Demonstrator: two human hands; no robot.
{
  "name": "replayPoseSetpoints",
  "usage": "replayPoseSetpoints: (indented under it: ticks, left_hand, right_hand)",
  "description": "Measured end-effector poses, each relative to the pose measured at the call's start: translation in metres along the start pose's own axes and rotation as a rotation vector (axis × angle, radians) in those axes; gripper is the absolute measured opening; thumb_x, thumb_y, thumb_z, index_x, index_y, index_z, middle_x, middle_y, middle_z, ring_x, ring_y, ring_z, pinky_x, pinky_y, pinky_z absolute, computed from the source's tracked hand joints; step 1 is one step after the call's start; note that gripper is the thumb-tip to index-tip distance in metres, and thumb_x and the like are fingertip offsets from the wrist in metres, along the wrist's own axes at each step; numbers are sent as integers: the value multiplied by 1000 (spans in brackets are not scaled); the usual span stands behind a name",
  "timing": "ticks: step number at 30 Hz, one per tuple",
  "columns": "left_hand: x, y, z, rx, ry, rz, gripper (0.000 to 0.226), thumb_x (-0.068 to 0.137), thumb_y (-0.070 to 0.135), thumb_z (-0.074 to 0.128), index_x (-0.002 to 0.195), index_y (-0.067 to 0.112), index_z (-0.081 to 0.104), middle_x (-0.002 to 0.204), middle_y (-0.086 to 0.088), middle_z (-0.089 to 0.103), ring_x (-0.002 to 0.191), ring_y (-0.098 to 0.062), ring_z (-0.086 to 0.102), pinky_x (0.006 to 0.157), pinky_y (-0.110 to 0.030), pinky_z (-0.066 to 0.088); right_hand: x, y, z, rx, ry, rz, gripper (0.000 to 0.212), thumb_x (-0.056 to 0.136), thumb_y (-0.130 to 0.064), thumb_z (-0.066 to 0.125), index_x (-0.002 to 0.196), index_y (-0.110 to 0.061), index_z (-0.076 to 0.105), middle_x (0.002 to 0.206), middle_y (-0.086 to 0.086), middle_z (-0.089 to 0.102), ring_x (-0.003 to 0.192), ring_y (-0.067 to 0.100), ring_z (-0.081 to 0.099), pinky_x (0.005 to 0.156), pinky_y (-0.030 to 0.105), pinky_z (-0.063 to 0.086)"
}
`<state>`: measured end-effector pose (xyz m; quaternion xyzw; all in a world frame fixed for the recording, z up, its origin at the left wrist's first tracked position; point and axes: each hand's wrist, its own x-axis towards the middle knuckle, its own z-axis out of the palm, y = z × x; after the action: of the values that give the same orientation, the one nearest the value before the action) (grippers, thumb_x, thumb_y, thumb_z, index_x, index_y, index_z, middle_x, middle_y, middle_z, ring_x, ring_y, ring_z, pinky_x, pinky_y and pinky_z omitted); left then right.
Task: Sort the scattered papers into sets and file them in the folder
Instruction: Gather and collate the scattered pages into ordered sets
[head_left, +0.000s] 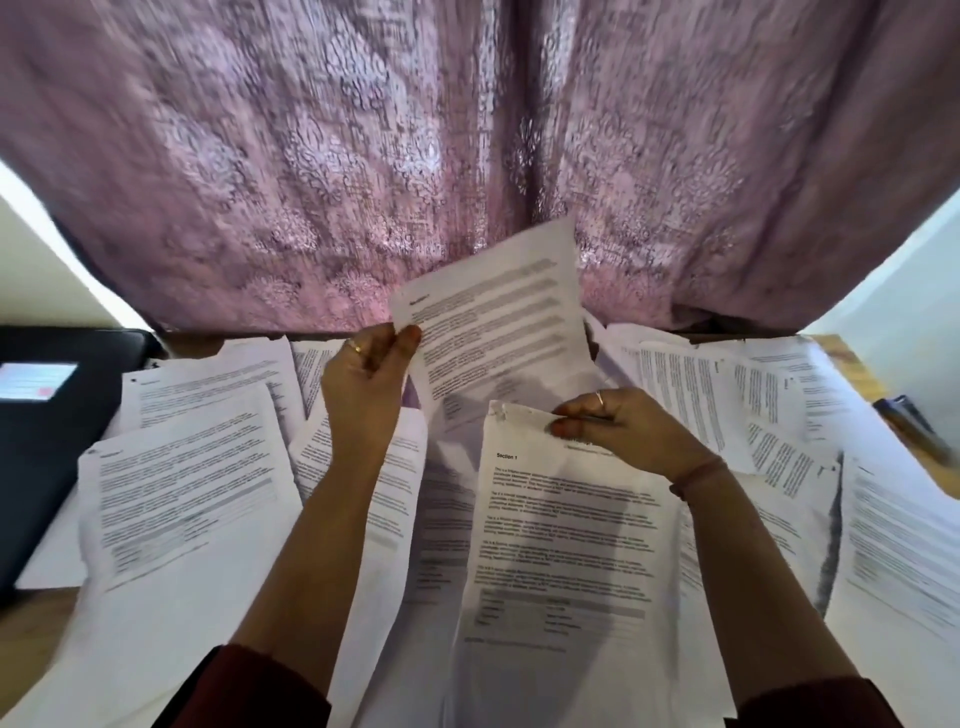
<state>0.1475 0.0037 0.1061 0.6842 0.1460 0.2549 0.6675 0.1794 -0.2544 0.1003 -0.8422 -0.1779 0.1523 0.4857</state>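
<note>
Papers (197, 499) scattered in overlapping layers across wooden table (31, 644), under and on both sides of the hands; exact count not possible, well over ten. All white, printed with dark text blocks, mostly blurred. Two sheets lifted, one per hand.

Left hand (363, 379): thumb and fingers pinching left edge of tilted sheet (498, 317), raised beyond both hands, against the curtain. Ring on one finger. Heading on that sheet blurred, unreadable.

Right hand (618, 421): fingers curled, pinching top edge of near sheet (566, 545), which lies below the hand, toward the body. Top left corner of it torn or crumpled. Legible heading: "Section 1". Paragraphs and a table-like block beneath, not readable. Ring on one finger; band at the wrist.

Dark folder (47, 441) far left of left hand, partly under papers; pale label (36, 382) on it, writing unreadable.

Dark object (909, 421) far right of right hand, at table edge; identity unclear.

Patterned mauve curtain (467, 156) behind the table, filling the far side. Pale wall at both flanks. Dark red sleeves at both forearms.
</note>
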Motion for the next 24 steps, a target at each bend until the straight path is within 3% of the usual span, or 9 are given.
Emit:
replayPoseSetpoints:
  ticks: [6, 10, 15, 18, 24]
  left_hand:
    - [-1, 32, -17, -217, 26, -52, 21, 95, 18, 62, 111, 6, 68, 99, -6, 75, 90, -20, 72, 72, -34, 60]
    - [-4, 47, -24, -252, 35, -62, 12, 95, 19, 61, 101, 17, 71, 92, -1, 76, 84, -18, 72, 71, -36, 61]
    - [3, 74, -27, -370, 54, -47, 10, 96, 17, 59, 96, 13, 69, 90, -5, 75, 87, -23, 73, 62, -36, 60]
    - [9, 86, -27, -413, 77, -57, 9, 96, 14, 59, 94, 15, 68, 84, 2, 75, 83, -17, 73, 59, -31, 58]
    - [9, 72, -30, -370, -11, -142, 17, 97, 14, 57, 109, 5, 66, 96, -8, 74, 81, -21, 73, 56, -32, 58]
  right_hand:
    - [-8, -35, -2, -83, 29, -96, 18, 79, -20, 77, 90, -33, 73, 79, -28, 69, 78, -12, 64, 71, 1, 41]
    - [-11, -57, -5, -158, 23, -151, 17, 80, -23, 76, 96, -27, 75, 79, -30, 67, 78, -15, 62, 72, 0, 40]
    - [-15, -76, -13, -206, 24, -208, 18, 81, -22, 75, 99, -24, 75, 78, -32, 66, 74, -18, 60, 69, -1, 39]
    - [-18, -82, -18, -180, 14, -217, 20, 81, -18, 76, 100, -21, 75, 79, -30, 68, 75, -16, 62, 69, -1, 40]
    - [-20, -90, -17, -187, 4, -228, 20, 79, -20, 77, 88, -37, 72, 79, -32, 69, 80, -13, 63, 73, 1, 42]
